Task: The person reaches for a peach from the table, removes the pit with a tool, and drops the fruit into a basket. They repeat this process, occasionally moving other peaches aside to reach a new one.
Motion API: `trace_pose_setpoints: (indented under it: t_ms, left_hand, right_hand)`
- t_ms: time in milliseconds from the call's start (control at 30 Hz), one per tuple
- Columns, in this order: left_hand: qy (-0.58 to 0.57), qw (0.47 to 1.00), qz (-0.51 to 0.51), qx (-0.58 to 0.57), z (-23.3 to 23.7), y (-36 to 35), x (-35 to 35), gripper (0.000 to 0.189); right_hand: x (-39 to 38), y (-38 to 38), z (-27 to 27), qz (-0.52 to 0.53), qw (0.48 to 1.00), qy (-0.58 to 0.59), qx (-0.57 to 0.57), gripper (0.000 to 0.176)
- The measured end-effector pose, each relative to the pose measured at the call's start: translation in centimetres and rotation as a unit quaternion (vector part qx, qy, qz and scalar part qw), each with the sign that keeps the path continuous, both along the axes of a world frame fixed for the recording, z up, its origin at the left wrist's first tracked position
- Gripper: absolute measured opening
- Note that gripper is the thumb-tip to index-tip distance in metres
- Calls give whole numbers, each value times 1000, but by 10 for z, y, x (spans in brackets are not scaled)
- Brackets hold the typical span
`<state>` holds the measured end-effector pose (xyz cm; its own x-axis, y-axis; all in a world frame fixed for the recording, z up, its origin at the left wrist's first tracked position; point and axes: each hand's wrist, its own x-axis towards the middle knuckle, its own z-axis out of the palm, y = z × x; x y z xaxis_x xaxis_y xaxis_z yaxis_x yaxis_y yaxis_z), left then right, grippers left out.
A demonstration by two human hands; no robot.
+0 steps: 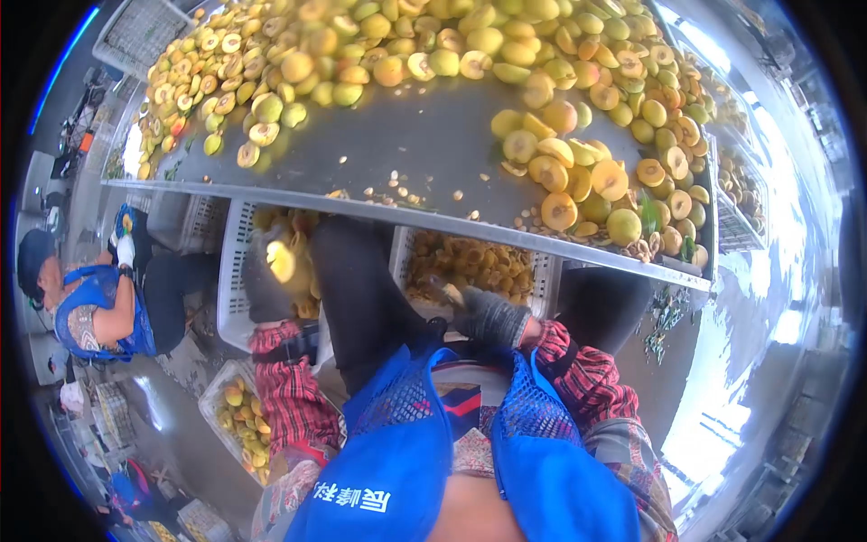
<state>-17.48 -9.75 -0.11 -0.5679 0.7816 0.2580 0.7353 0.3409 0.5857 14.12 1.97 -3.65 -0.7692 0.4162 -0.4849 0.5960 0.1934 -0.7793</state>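
Grey desk [388, 135], edged by a metal rim, spans the upper view and bears a broad heap of yellow-green fruit [483, 41], whole and halved. At far left, a co-worker [104, 307] in a blue vest sits with a white-gloved hand [125, 250] raised. Next come a pale crate [212, 411] of fruit on the floor and, partly beneath the desk, a white crate [233, 316]. Over the latter is the left hand [268, 287], dark-gloved below a red checked sleeve [293, 397]; its fingers, blurred, seem closed on a bright yellow fruit piece [282, 260]. Between the hands rises a black-clad leg [357, 285]. To its right, a second white crate [543, 274] holds cut fruit [470, 262]; before it the right hand [492, 316], grey-gloved, has its fingers curled around a short, slim tool [449, 292]. At far right, leaves [664, 327] litter the floor beside glossy, light-reflecting ground [709, 388].
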Motion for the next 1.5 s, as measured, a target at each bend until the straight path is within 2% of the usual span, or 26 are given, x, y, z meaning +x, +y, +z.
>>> trace_pose_setpoints:
  t_ms: [33, 133, 200, 267, 333, 467, 600, 667, 733, 767, 800, 833, 900, 933, 967, 1000, 1067, 1133, 1167, 1200, 1233, 1267, 1333, 1433, 1467, 1500]
  left_hand:
    - [120, 992, -4, 27, -31, -13, -38, 27]
    - [-116, 990, 28, 77, 32, 48, -2, 22]
    - [-100, 975, -163, 112, 32, 96, 9, 19]
    - [-273, 954, -127, -1, 63, 164, 57, 23]
    - [-207, 944, -206, -154, 72, 227, 94, 28]
    - [112, 883, -451, 68, 3, 317, 136, 33]
    - [119, 881, -445, -108, 4, 325, 162, 36]
    - [-55, 871, -433, -227, 14, 321, 157, 42]
    - [39, 893, -435, -109, -10, 313, 128, 42]
    - [-304, 863, -382, -131, 3, 298, 121, 41]
    - [-610, 728, -283, -135, 12, 281, 114, 41]
    - [-608, 731, -279, -133, 15, 264, 105, 41]
    - [-229, 853, -469, 23, 19, 227, 91, 46]
    - [-228, 856, -464, 25, 21, 213, 91, 46]
    - [-538, 760, -364, -16, 24, 201, 96, 49]
    - [-786, 574, -224, -52, 30, 189, 104, 53]
    - [-792, 567, -222, -44, 38, 167, 114, 58]
    - [-533, 758, -370, -58, 34, 153, 117, 59]
    - [-732, 616, -277, -88, 37, 150, 120, 53]
    - [-734, 614, -277, -86, 43, 145, 126, 53]
    - [-390, 833, -381, -93, 53, 139, 134, 48]
    - [23, 904, -419, -83, 57, 133, 141, 43]
    - [83, 910, -404, -32, 58, 126, 151, 36]
    - [21, 941, -330, -76, 55, 116, 164, 33]
    - [-315, 910, -270, -13, 31, 114, 166, 31]
    - [-612, 769, -176, 53, 19, 113, 168, 30]
  right_hand:
    - [6, 2, -5, -11, 1000, 6, -18, 33]
    - [17, 1, -20, -62, 995, 22, -71, 33]
    - [18, 1, -28, -76, 996, 17, -36, 31]
    - [17, -1, -27, -90, 995, 40, -3, 27]
    - [18, 3, -25, -34, 999, 10, -23, 25]
    - [30, -2, -36, -100, 991, 89, 18, 23]
    - [40, 6, -17, -96, 993, 60, 25, 27]
    - [44, 14, 1, -93, 995, 43, -2, 29]
    - [47, 14, 1, -82, 996, 28, -29, 30]
    - [50, 13, -8, -126, 986, 75, -79, 31]
    - [50, 15, -2, -169, 970, 121, -129, 31]
    - [56, 16, 7, -187, 965, 125, -131, 29]
    - [57, 18, 13, -190, 967, 121, -123, 29]
    - [55, 19, 18, -197, 967, 113, -114, 28]
    - [52, 21, 33, -199, 969, 107, -96, 27]
    - [49, 23, 37, -194, 971, 105, -97, 27]
    - [43, 26, 43, -196, 970, 102, -97, 27]
    - [32, 28, 67, -226, 954, 71, -183, 28]
    - [30, 26, 65, -240, 946, 140, -166, 29]
    - [27, 25, 67, -252, 933, 209, -147, 30]
    - [26, 26, 73, -271, 906, 193, -262, 34]
    - [23, 25, 70, -272, 906, 190, -261, 34]
    - [17, 23, 55, -296, 897, 256, -207, 35]
    - [11, 20, 55, -336, 874, 279, -212, 35]
    - [10, 21, 57, -348, 866, 266, -243, 36]
    - [9, 22, 60, -348, 866, 265, -243, 36]
